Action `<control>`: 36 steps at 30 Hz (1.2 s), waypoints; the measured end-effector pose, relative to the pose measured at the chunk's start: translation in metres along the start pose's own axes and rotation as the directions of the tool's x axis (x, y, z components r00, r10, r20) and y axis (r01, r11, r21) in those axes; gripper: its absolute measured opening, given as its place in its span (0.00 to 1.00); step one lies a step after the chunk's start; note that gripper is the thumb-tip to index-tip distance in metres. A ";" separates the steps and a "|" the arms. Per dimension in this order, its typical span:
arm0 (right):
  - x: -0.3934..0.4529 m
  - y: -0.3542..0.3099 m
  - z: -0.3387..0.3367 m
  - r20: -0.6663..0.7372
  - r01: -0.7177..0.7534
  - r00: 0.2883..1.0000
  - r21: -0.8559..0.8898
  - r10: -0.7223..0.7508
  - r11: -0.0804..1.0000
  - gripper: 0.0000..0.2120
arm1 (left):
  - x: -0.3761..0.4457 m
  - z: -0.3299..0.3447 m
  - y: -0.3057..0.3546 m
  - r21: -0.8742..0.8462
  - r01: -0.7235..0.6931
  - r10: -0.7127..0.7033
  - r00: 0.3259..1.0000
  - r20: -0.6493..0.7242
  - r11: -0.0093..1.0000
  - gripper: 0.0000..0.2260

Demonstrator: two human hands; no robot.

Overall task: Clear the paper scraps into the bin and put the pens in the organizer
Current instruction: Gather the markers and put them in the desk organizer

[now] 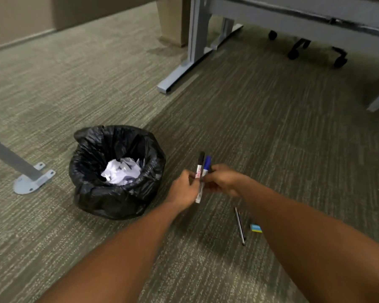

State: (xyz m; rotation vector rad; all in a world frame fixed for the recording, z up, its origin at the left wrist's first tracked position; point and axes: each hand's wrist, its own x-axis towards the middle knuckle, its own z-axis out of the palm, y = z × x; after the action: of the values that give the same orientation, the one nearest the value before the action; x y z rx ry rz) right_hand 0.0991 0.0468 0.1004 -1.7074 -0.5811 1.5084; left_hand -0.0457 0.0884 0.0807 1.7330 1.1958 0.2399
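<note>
Two bare forearms are seen reaching forward over a grey-green carpeted floor. The left hand and the right hand are brought together and closed around two markers held upright between them: a black-capped marker and a blue-capped marker. Which hand carries the weight cannot be told.

Just to the left of the hands, a small bin lined with a black bag is stood on the floor, and crumpled white paper scraps are seen inside it. No loose scraps are visible on the carpet. A thin dark pen is left lying on the floor nearer the viewer, below the right forearm, with a small blue eraser just beside it. No organizer is visible.

Several risks are judged likely. The markers are held loosely, side by side, so one could be let slip during a hand-over and, with the bin so near, be dropped among the scraps. The thin pen could be overlooked, since its dark body is poorly set off against the carpet, or be pinned under the arm. The eraser could be gathered up by mistake.
</note>
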 end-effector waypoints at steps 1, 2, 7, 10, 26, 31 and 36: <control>-0.005 -0.012 -0.001 0.014 0.002 1.000 0.010 -0.002 1.000 0.07 | -0.001 -0.008 0.009 0.000 -0.022 0.022 1.000 -0.003 1.000 0.06; -0.011 -0.024 -0.001 0.030 0.005 1.000 0.009 -0.005 1.000 0.07 | -0.003 -0.016 0.020 0.004 -0.042 0.042 0.999 -0.002 0.999 0.05; -0.057 -0.088 0.004 0.053 -0.005 0.999 0.000 0.005 1.000 0.08 | -0.032 -0.060 0.077 -0.012 -0.106 0.106 0.994 -0.002 0.994 0.06; -0.093 -0.132 0.012 0.075 0.015 0.997 0.046 -0.019 0.999 0.07 | -0.056 -0.095 0.114 -0.037 -0.118 0.118 0.993 0.005 0.992 0.07; -0.336 -0.428 -0.009 0.062 0.091 0.994 0.053 -0.095 0.994 0.10 | -0.169 -0.280 0.389 0.062 -0.219 0.214 0.973 0.085 0.974 0.09; -0.403 -0.510 -0.032 -0.078 0.238 0.969 0.068 -0.233 0.969 0.12 | -0.190 -0.322 0.493 0.078 -0.289 0.281 0.954 0.105 0.954 0.11; -0.458 -0.580 -0.083 -0.091 0.289 0.953 -0.019 -0.290 0.957 0.14 | -0.196 -0.339 0.596 0.118 -0.334 0.311 0.933 0.178 0.935 0.11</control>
State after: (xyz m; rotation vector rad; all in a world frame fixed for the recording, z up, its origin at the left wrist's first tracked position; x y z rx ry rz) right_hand 0.1776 0.0247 0.8394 -1.6062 -0.7513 1.2149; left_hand 0.0073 0.1137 0.7912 2.0376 0.8256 0.2107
